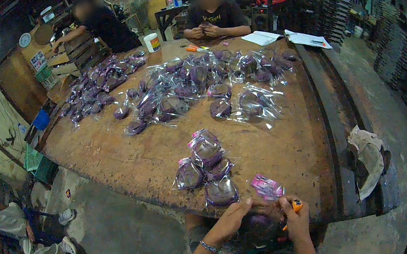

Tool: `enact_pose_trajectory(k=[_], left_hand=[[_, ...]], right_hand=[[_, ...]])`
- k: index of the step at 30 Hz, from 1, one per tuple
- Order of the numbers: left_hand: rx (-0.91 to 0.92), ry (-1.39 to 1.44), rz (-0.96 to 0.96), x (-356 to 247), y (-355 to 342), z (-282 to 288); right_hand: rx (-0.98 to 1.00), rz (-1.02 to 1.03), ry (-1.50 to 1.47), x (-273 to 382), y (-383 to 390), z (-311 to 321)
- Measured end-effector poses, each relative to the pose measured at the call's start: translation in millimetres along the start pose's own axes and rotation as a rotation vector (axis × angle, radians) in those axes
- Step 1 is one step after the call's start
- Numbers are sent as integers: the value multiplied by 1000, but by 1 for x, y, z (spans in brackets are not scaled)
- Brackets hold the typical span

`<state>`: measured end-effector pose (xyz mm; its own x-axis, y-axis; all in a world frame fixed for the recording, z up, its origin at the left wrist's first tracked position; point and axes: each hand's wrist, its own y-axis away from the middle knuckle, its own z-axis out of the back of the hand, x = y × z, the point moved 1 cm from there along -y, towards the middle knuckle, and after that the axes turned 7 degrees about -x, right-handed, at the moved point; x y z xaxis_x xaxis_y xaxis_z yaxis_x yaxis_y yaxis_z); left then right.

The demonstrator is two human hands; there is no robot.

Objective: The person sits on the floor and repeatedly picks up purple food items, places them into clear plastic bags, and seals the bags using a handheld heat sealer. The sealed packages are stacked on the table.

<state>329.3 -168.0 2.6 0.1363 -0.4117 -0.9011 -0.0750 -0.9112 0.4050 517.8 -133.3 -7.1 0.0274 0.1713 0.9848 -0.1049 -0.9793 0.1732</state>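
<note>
At the near edge of the table my left hand is closed at the side of a dark purple round piece in clear plastic, its thumb on top. The lower fingers are hidden. My right hand, on the piece's other side, is closed round an orange-handled tool; its exact kind is unclear. Just beyond my hands lies a small stack of pink printed labels. To their left a wrapped purple round piece rests flat, with several more bunched behind it, some bearing pink labels.
Wrapped purple pieces heap across the table's middle, with smaller bundles at far left. A white tub, orange tools and open papers lie farther back. Two people are beyond. A cloth hangs at right.
</note>
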Motion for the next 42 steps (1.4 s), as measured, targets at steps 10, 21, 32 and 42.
enact_pose_trajectory(k=[10, 21, 32, 42], left_hand=[[-71, 98, -196, -23, 14, -12], [-161, 363, 5, -32, 12, -20], [52, -226, -339, -26, 4, -13], [151, -53, -210, -5, -12, -22]], right_hand=[[-56, 206, 250, -7, 0, -6], [143, 202, -23, 22, 11, -17], [185, 463, -156, 32, 21, -6], [43, 433, 15, 52, 24, -14]])
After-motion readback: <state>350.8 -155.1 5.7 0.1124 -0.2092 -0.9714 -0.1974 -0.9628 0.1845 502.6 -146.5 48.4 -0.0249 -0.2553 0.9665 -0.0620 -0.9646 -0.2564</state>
